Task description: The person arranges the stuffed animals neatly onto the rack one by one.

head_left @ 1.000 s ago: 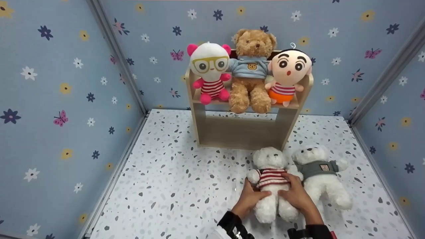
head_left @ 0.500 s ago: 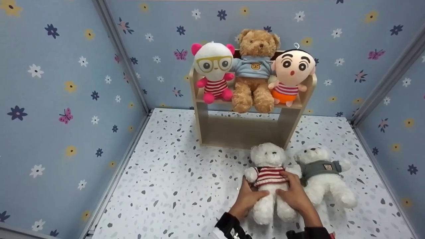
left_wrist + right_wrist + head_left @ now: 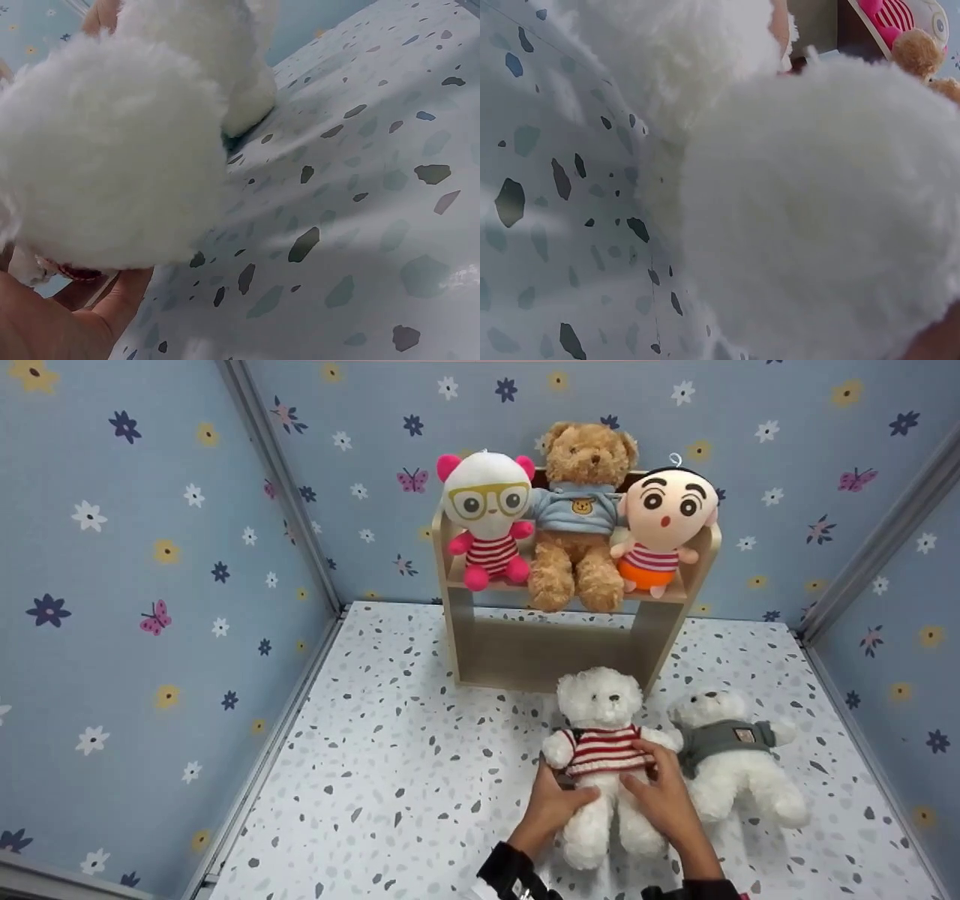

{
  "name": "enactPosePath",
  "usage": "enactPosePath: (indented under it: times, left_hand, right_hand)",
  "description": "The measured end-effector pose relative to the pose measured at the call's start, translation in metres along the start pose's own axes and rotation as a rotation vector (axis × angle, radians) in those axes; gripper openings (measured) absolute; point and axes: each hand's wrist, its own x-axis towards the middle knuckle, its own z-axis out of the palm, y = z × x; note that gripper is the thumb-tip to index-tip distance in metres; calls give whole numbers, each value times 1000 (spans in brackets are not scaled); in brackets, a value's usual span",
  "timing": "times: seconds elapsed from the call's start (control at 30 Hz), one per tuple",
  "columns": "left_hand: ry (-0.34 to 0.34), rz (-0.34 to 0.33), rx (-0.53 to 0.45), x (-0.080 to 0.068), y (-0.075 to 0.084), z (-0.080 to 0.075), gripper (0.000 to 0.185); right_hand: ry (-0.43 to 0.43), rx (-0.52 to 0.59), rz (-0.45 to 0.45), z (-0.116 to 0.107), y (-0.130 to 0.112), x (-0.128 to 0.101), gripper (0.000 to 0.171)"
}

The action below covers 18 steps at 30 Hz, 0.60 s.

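Observation:
A white teddy bear in a red-and-white striped sweater is held face up between both hands in the head view. My left hand grips its side at the hip, thumb across the top of the leg. On the other side my right hand holds the waist, fingers on the sweater and thumb on the belly. White fur covers much of the left wrist view, with left-hand fingers beneath it. Fluffy legs fill most of the right wrist view and hide nearly all of that hand.
A second white bear in a grey-green sweater lies just right. Behind stands a wooden shelf; its upper level seats a pink-eared panda doll, a brown teddy bear and a boy doll. Flowered panels enclose the speckled floor.
Both hands have shifted the striped-sweater bear a little left and toward the shelf, widening its gap from the other white bear. The head view has also turned slightly.

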Motion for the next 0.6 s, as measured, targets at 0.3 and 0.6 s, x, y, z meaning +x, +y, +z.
enactPosePath:
  times: [0.3,0.6]
  left_hand:
    - [19,13,-33,-6,1,-5,88]
    - [26,21,-3,-9,-1,-10,93]
  right_hand:
    - [129,102,156,6,-6,-5,54]
    - [84,114,227,7,-5,-8,66]
